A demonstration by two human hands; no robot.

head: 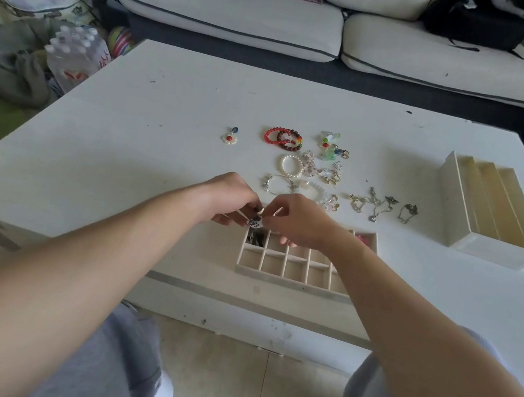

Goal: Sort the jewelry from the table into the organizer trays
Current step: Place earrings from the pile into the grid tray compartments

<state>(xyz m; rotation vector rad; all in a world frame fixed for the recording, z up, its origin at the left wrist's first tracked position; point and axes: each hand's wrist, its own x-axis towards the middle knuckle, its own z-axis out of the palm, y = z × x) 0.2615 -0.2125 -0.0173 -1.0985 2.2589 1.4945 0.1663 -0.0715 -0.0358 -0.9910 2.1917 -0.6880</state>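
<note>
My left hand [231, 198] and my right hand [298, 221] meet above the far left corner of a cream grid tray [284, 267]. Together they pinch a small dark blue beaded piece [255, 221]. One grid cell under them holds dark items [256, 237], and a far right cell holds something pink [364, 239]. Loose jewelry lies beyond on the white table [163, 121]: a flower earring [230, 136], red and brown bead bracelets [284, 138], a pearl bracelet [291, 166], glass charms [330, 145], and silver chains [380, 203].
A second cream tray [492, 210] with long slots sits at the table's right side. A pale sofa [315, 28] runs behind the table. A pack of bottles [75, 55] and bags crowd the floor at the left. My knees are under the table's near edge.
</note>
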